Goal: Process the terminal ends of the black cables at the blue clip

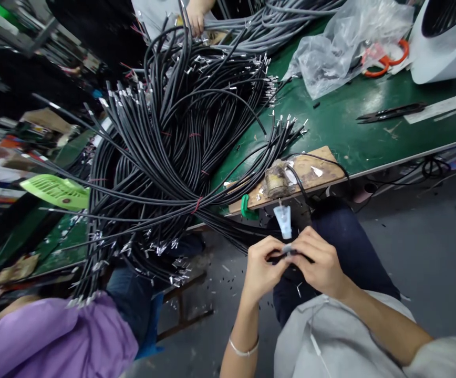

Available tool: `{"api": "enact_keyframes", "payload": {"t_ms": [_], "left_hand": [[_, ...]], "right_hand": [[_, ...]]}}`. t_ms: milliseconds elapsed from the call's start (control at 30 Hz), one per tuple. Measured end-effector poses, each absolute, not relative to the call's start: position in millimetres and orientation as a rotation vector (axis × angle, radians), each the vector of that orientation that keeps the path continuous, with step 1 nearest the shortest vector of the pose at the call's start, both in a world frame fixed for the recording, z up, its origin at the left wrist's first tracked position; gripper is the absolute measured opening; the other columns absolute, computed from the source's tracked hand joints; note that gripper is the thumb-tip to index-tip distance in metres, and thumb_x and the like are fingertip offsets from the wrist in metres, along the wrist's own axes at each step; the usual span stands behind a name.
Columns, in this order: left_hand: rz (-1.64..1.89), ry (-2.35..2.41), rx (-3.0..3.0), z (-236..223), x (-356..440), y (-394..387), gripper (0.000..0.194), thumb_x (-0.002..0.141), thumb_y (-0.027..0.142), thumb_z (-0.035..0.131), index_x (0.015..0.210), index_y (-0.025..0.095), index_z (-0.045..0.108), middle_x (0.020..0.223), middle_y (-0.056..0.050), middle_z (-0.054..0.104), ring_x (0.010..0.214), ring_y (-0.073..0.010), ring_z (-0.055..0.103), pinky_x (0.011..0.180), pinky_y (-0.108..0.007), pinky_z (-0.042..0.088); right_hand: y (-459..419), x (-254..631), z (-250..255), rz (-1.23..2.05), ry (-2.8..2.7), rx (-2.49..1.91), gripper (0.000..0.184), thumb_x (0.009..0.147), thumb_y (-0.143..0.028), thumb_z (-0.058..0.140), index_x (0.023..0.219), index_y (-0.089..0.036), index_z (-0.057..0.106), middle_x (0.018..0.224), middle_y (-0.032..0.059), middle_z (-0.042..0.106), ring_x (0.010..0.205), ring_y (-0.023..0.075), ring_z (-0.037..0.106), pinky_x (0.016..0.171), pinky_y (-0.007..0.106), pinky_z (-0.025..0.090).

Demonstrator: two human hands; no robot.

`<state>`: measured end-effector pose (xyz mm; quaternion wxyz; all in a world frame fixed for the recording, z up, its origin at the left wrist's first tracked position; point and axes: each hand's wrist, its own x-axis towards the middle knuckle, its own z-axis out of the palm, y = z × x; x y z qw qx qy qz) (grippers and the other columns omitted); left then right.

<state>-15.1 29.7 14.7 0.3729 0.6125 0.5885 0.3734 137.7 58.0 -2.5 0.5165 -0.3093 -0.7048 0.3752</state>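
My left hand (265, 262) and my right hand (319, 261) meet above my lap, thumbs and fingertips pinched together. Between them is the end of a black cable (287, 248), with a greyish piece showing at the fingertips; the fingers hide most of it. Just above the hands, a light blue tapered piece (283, 220) hangs below a small motor-like device (276, 180). That device sits on a wooden board (318, 169) at the table's edge, with a green clamp (248, 207) beside it. A large heap of black cables (192, 131) with stripped ends lies to the left, one bundle tied in red.
On the green table (310, 123) lie orange-handled scissors (385, 60), a clear plastic bag (330, 52) and dark snips (391, 112). A white fan-like housing (441, 52) stands at the right. A co-worker's purple sleeve (58, 336) is at lower left; another person's hand (195, 18) is beyond the cables.
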Motion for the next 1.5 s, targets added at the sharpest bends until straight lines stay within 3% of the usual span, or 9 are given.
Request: {"api": "enact_keyframes", "payload": {"t_ms": [133,300,533,700,867,1033,1267,1400,1500], "left_hand": [[0.983,1.575,1.634,21.7,-16.0,21.2,0.002,0.079,0.016,0.068,0.079,0.015,0.069,0.072,-0.003,0.064,0.063,-0.0120,0.056,0.057,-0.021,0.044],[1.190,1.663,1.635,16.9,-9.2,11.4,0.004,0.078,0.015,0.068,0.082,0.015,0.069,0.071,-0.002,0.063,0.060,-0.0114,0.056,0.054,-0.021,0.042],[1.255,1.744,1.638,8.4,-8.1,6.5,0.004,0.082,0.018,0.064,0.079,0.016,0.066,0.065,0.000,0.056,0.057,-0.0104,0.052,0.051,-0.020,0.038],[1.132,1.643,1.706,13.5,-9.9,7.7,0.015,0.089,0.018,0.054,0.080,0.015,0.066,0.066,-0.001,0.058,0.060,-0.0119,0.054,0.056,-0.022,0.039],[0.964,1.641,1.656,20.1,-13.2,11.2,0.035,0.093,0.022,0.047,0.060,0.016,0.055,0.059,0.000,0.053,0.055,-0.0101,0.050,0.056,-0.022,0.036],[0.935,1.678,1.619,20.8,-12.1,10.4,0.037,0.093,0.024,0.047,0.057,0.016,0.052,0.056,0.001,0.050,0.053,-0.0100,0.047,0.053,-0.023,0.033],[1.065,1.865,1.544,15.0,-0.1,8.5,0.031,0.091,0.025,0.051,0.062,0.016,0.055,0.058,0.001,0.053,0.052,-0.0100,0.047,0.051,-0.022,0.033],[1.085,1.828,1.537,15.8,-1.1,10.2,0.031,0.092,0.025,0.050,0.063,0.016,0.057,0.060,0.000,0.055,0.055,-0.0102,0.049,0.054,-0.023,0.035],[1.017,1.735,1.562,20.6,-7.2,13.5,0.034,0.093,0.026,0.049,0.062,0.016,0.058,0.059,0.000,0.055,0.055,-0.0102,0.049,0.054,-0.023,0.035]], "right_hand": [[60.2,130.3,-10.5,0.907,-1.558,-0.843,0.019,0.080,-0.005,0.063,0.067,-0.017,0.058,0.064,0.0017,0.056,0.067,0.0159,0.047,0.062,0.030,0.041],[52.5,121.2,-15.8,0.875,-1.417,-0.879,0.016,0.080,-0.008,0.063,0.067,-0.018,0.062,0.064,0.0022,0.055,0.067,0.0167,0.045,0.064,0.032,0.039],[42.1,104.0,-18.4,1.889,-0.540,-0.719,0.014,0.077,-0.033,0.072,0.073,-0.020,0.072,0.071,0.0018,0.059,0.070,0.0145,0.052,0.067,0.029,0.042],[47.3,107.2,-17.9,2.122,-0.360,-0.603,0.021,0.067,-0.033,0.081,0.072,-0.016,0.070,0.064,-0.0008,0.057,0.060,0.0093,0.047,0.060,0.024,0.040],[53.8,117.6,-16.6,2.071,-0.519,-0.591,0.024,0.077,-0.039,0.073,0.081,-0.017,0.063,0.075,0.0014,0.064,0.068,0.0118,0.058,0.064,0.026,0.048],[57.6,124.0,-12.9,1.843,-0.839,-0.822,0.032,0.067,-0.029,0.081,0.082,-0.019,0.054,0.073,0.0019,0.071,0.071,0.0167,0.069,0.070,0.030,0.055],[36.7,111.7,-22.3,0.862,-1.295,-0.945,0.012,0.078,-0.012,0.067,0.083,-0.022,0.062,0.078,0.0050,0.071,0.073,0.0204,0.069,0.068,0.034,0.056],[40.5,116.0,-20.9,0.984,-1.304,-0.960,0.020,0.078,-0.014,0.066,0.096,-0.022,0.060,0.080,0.0039,0.066,0.072,0.0181,0.063,0.066,0.033,0.053],[50.4,123.9,-15.2,1.166,-1.421,-0.970,0.004,0.083,-0.021,0.063,0.087,-0.019,0.063,0.077,0.0039,0.063,0.071,0.0167,0.057,0.067,0.031,0.049]]}}
